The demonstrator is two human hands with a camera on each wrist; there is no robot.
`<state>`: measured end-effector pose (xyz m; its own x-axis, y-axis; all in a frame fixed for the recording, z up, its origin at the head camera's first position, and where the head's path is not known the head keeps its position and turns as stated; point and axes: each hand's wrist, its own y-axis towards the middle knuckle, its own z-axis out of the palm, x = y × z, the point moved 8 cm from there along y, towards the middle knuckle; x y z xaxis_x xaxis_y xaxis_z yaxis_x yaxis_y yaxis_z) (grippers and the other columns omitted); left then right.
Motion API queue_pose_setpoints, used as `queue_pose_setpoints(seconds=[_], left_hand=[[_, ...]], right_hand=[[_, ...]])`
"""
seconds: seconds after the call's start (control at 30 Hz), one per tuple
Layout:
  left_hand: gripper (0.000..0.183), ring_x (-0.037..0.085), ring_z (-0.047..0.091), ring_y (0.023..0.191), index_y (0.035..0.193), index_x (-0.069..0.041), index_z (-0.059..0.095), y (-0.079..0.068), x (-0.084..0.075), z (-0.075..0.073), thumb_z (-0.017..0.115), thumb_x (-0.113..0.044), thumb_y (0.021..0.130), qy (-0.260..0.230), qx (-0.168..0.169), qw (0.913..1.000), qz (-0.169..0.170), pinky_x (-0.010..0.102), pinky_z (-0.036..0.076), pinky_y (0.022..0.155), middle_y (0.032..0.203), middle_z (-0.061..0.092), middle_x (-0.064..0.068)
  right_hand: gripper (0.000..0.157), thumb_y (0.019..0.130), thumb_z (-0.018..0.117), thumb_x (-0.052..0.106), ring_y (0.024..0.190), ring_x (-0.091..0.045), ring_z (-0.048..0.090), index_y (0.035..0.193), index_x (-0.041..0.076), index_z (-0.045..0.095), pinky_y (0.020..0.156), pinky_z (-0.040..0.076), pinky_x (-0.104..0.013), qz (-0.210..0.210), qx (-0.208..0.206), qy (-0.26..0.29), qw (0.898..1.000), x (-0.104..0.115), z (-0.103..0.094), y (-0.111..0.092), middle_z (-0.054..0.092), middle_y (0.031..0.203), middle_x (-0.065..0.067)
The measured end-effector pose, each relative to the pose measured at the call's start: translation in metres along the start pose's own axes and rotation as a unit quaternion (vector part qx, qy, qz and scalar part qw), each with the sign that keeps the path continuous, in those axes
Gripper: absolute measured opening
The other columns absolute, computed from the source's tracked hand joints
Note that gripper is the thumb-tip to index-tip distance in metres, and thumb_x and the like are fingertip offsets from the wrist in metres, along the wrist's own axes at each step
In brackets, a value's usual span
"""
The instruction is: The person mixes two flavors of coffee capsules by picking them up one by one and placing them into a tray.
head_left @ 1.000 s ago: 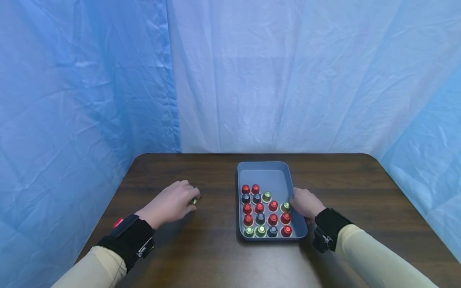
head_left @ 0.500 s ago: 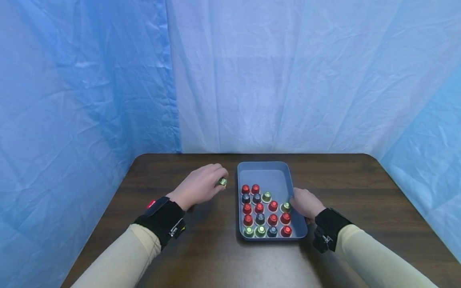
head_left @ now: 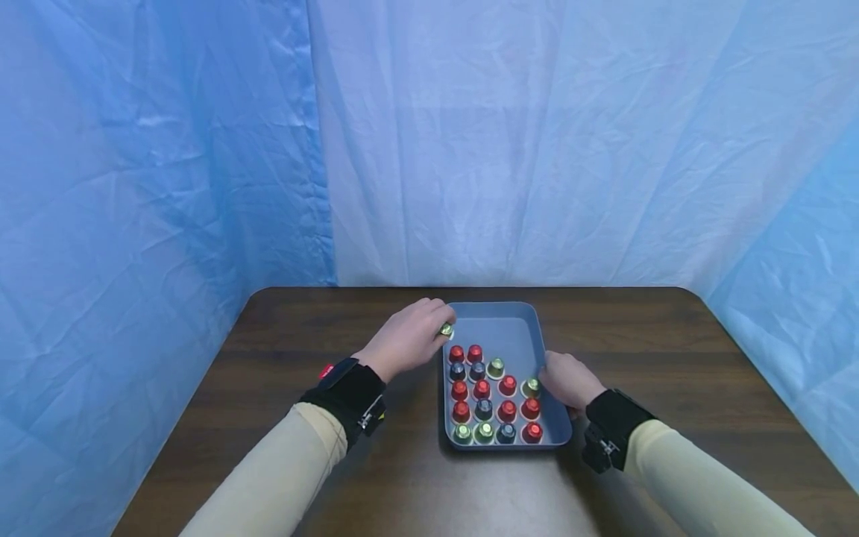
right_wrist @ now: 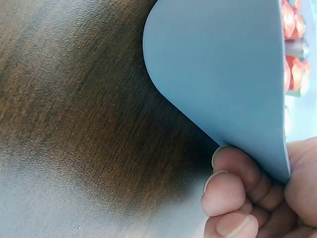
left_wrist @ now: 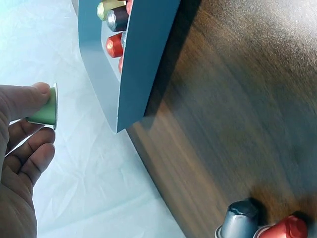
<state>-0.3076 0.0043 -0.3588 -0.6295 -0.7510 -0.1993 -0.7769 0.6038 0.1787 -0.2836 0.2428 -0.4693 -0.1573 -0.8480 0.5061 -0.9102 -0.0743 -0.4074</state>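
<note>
Between thumb and fingers, my left hand [head_left: 411, 335] pinches a green coffee capsule [left_wrist: 45, 111], held above the left rim of a grey-blue tray [head_left: 499, 321]. My right hand [head_left: 569, 380] grips the tray's right wall, thumb inside and curled fingers outside in the right wrist view. Red, dark and green capsules stand in rows in the tray's near and middle part, among them a red capsule [head_left: 475, 353] and a green capsule [head_left: 496, 367] toward the far side. The tray's far end shows bare floor.
A dark capsule [left_wrist: 239, 219] and a red capsule [left_wrist: 287, 228] sit on the wooden table [head_left: 302, 328] in the left wrist view; my left arm hides them in the head view. Blue-white curtains [head_left: 523, 149] hang behind the table and at its sides.
My left hand has moved right and away from me, from the table's left part to the tray's left rim, carrying the green capsule. The right hand and tray have stayed in place.
</note>
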Motion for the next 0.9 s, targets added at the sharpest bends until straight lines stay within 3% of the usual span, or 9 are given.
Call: queue_pose_setpoints(seconds=[0.2, 0.33, 0.57, 0.9], left_hand=[[0.037, 0.014, 0.061, 0.115, 0.128, -0.015, 0.066, 0.007, 0.001, 0.007, 0.078, -0.021, 0.093, 0.002, 0.009, 0.9998, -0.018, 0.033, 0.051, 0.101, 0.120, 0.066, -0.001], [0.032, 0.015, 0.061, 0.113, 0.124, -0.015, 0.068, 0.012, 0.002, 0.018, 0.077, -0.018, 0.093, -0.008, 0.020, 0.9991, -0.035, 0.034, 0.052, 0.100, 0.118, 0.066, -0.001], [0.031, 0.017, 0.062, 0.115, 0.124, -0.014, 0.069, 0.017, 0.005, 0.038, 0.076, -0.015, 0.093, -0.023, 0.045, 0.9975, -0.049, 0.037, 0.052, 0.101, 0.118, 0.065, 0.001], [0.031, 0.018, 0.062, 0.111, 0.125, -0.014, 0.070, 0.022, 0.005, 0.053, 0.073, -0.011, 0.095, 0.027, 0.069, 0.9965, -0.040, 0.036, 0.052, 0.100, 0.115, 0.065, 0.002]], right_hand=[[0.038, 0.104, 0.047, 0.011, 0.070, -0.026, 0.065, 0.137, -0.008, 0.046, 0.048, 0.052, -0.034, 0.010, 0.004, 0.012, 1.000, 0.000, 0.000, -0.003, 0.062, 0.103, -0.020], [0.040, 0.104, 0.046, 0.011, 0.076, -0.026, 0.065, 0.139, -0.007, 0.045, 0.049, 0.054, -0.035, 0.014, 0.005, 0.020, 1.000, 0.000, 0.000, -0.004, 0.062, 0.105, -0.020], [0.039, 0.104, 0.047, 0.011, 0.069, -0.025, 0.064, 0.138, -0.008, 0.046, 0.047, 0.054, -0.035, 0.004, 0.001, 0.005, 1.000, 0.000, 0.000, -0.006, 0.062, 0.103, -0.021], [0.042, 0.104, 0.049, 0.013, 0.082, -0.028, 0.065, 0.141, -0.007, 0.044, 0.050, 0.055, -0.034, 0.007, 0.000, 0.018, 1.000, 0.001, 0.001, -0.007, 0.062, 0.112, -0.022]])
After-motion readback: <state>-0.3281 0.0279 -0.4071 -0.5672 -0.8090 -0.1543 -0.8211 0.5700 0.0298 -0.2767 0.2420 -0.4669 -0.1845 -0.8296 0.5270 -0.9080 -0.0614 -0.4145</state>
